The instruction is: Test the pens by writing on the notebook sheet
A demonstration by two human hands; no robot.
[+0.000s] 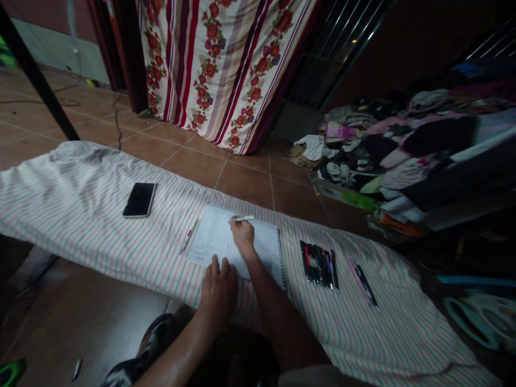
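A spiral-bound notebook lies open on the striped cloth, its coil on the right side. Faint marks show on the left part of its page. My right hand is closed around a white pen, with the tip near the upper middle of the page. My left hand rests with its fingers laid flat on the notebook's lower edge, holding nothing. Just left of the notebook lies a pen with a red part.
A row of several pens lies right of the notebook, with a few more pens beyond. On the left sits a phone. The striped cloth covers the surface. Behind are a flowered curtain and piled clothes.
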